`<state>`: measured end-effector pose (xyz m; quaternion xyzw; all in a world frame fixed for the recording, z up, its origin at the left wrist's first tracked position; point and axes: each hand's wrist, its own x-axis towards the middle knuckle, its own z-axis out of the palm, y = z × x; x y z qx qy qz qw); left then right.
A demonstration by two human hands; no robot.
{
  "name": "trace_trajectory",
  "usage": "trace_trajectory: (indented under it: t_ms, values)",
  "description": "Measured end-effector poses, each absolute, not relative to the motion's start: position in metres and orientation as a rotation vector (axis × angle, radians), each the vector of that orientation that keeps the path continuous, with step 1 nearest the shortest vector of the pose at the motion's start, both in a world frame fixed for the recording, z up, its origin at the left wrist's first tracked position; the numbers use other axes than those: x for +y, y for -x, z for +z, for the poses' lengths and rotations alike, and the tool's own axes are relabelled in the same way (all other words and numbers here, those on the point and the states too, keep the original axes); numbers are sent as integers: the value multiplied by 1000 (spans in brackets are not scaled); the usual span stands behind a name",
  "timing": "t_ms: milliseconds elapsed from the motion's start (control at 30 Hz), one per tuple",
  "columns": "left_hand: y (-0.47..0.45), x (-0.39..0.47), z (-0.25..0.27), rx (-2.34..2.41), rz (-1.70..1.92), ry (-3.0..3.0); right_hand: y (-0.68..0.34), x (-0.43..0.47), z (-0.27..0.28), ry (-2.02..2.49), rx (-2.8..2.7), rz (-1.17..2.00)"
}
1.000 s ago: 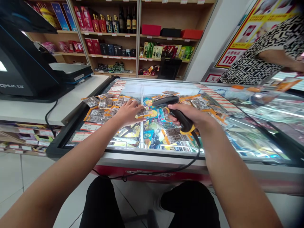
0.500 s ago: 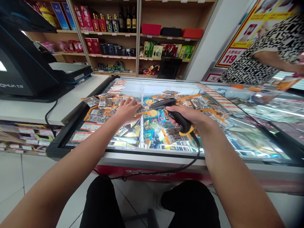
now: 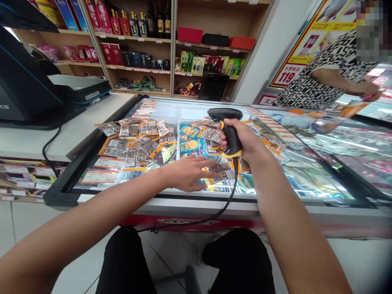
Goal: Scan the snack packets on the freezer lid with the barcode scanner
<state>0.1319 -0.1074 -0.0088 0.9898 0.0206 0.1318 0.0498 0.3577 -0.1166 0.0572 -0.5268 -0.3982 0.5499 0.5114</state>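
My right hand (image 3: 245, 136) is wrapped round the grip of a black and yellow barcode scanner (image 3: 225, 114), raised over the glass top of a chest freezer (image 3: 159, 196). Its cable hangs down past the front rim. With fingers stretched out, my left hand (image 3: 191, 173) is over the near part of the glass. Its fingertips reach a small orange-edged packet (image 3: 225, 170); whether they touch it I cannot tell. Several similar packets (image 3: 113, 148) lie spread to the left on the glass, and others (image 3: 211, 134) lie behind and partly under the scanner.
On the left a counter (image 3: 73, 141) carries a dark machine (image 3: 27, 81) with a scale plate. Shelves (image 3: 137, 38) of bottles and boxes stand behind. At the right, a person in a patterned shirt (image 3: 324, 73) holds an orange packet (image 3: 352, 109) over another freezer.
My left hand has moved from the left packets right and nearer, towards the packet by the cable. My right hand has raised the scanner and turned it more upright.
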Motion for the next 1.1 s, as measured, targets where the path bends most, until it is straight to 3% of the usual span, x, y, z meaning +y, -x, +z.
trace_trajectory:
  t_ms: [400,733,1100]
  values:
    - [-143,-102,-23,379,439,-2964,-354,-118,60,1275,-965,1293]
    - [-134,-89,-19,199,472,-2807,-355,-116,59,1265,-924,1335]
    - [-152,-102,-27,64,589,-3256,-351,-120,64,1254,-937,1305]
